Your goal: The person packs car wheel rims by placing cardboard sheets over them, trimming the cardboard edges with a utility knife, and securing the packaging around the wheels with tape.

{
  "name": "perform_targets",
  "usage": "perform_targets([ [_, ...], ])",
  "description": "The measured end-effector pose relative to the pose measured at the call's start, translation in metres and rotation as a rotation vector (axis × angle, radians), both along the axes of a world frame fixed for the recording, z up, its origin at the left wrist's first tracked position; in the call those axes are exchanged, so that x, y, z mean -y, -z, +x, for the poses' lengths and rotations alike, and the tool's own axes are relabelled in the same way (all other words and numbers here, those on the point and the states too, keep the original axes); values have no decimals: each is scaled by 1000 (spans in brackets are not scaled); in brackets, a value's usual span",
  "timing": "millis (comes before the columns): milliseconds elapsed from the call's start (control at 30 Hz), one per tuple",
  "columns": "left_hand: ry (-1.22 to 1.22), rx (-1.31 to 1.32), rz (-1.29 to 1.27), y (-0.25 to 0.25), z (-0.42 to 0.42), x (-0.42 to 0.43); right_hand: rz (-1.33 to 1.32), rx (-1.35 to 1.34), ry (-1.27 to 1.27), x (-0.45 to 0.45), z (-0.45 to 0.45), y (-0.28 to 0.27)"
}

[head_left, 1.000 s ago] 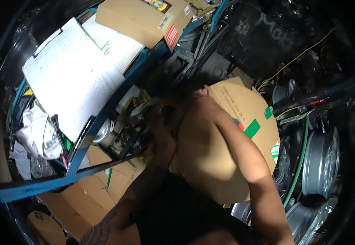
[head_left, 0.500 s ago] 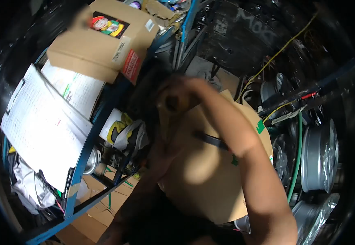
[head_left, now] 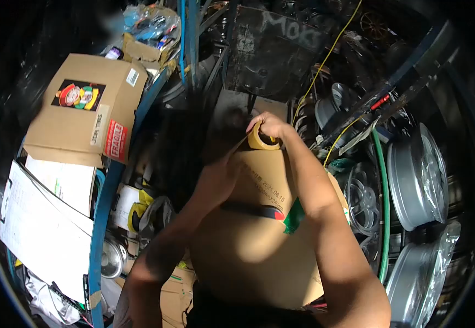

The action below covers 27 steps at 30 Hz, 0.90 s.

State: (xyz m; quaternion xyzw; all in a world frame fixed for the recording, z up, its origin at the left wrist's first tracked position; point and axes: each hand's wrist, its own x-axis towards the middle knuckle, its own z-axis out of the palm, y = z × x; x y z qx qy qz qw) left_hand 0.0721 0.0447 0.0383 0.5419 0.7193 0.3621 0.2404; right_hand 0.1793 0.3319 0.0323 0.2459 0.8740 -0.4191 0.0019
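Note:
My right hand grips a roll of yellow-brown packing tape over the far end of a big cardboard piece. From the roll, a strip runs down and left toward my left hand. That hand lies in deep shadow at the cardboard's left side, its fingers too dark to make out. Between my forearms, a dark, slim tool with a red tip rests on the cardboard. Beside it is a piece of green tape. Printed black text shows on the cardboard near the roll.
On the left, a blue-framed shelf bears a closed box with a "FRAGILE" label and written sheets. Silver wheel rims stand along the right, near a green hose and a yellow cable.
The view has swung, so the shelf box sits lower and further left. My right hand with the tape roll now appears further right, and printed text on the cardboard has become readable.

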Motion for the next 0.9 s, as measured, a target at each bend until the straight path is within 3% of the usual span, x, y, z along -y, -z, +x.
perform_targets([
  [133,-85,-197,108,16,28,-72,174,-89,-46,-7,9,-13],
  [167,-36,-239,93,20,30,-76,109,-80,-65,-16,14,-21],
  [233,54,-333,56,25,18,-76,229,-30,-57,-23,34,-61],
  [300,126,-315,-70,14,7,-78,154,-99,4,-69,65,-48],
  [367,188,-351,-147,10,-2,-78,88,70,122,-65,95,-33],
  [433,243,-434,-158,15,-3,-88,36,-78,191,-54,124,26],
  [533,325,-366,83,38,23,-112,-125,-141,366,-44,142,45],
  [633,89,-243,-18,26,75,-147,8,-219,331,-32,148,30],
  [700,182,-196,-48,14,91,-156,15,-245,369,-27,147,25],
  [833,257,-180,42,23,92,-165,144,-268,157,-41,156,0],
  [900,243,-244,-27,22,87,-163,96,-294,250,-57,186,-20],
])
